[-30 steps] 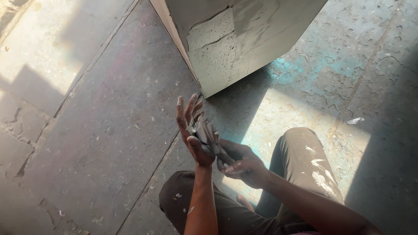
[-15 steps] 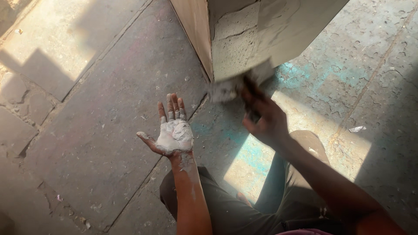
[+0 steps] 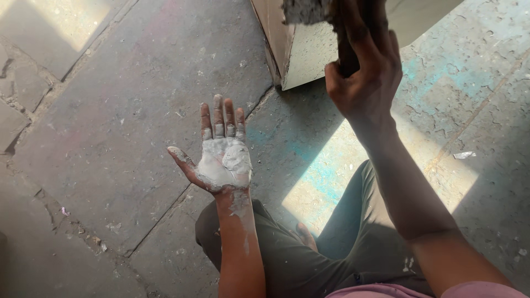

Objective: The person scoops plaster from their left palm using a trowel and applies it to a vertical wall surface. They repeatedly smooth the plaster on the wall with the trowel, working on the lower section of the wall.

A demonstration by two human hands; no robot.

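Against the box (image 3: 309, 60): right hand (image 3: 361, 72) gripping probably a scraper (image 3: 309, 10) (keep flat, press evenly); left hand (image 3: 223, 160) open, holding putty (image 3: 234, 160).

**Stone floor and what rests on it**

The grey stone-slab floor (image 3: 127, 110) is worn, pitted and speckled with pale flecks, with straight joints running between the slabs and a cracked, broken patch at the left edge. Faint turquoise stains colour it near the middle and upper right. Bright sunlit patches fall at the upper left and in the centre. A pale, plaster-coated rectangular block (image 3: 309, 60) stands on the floor at the top. A small white scrap (image 3: 462, 155) lies at the right.
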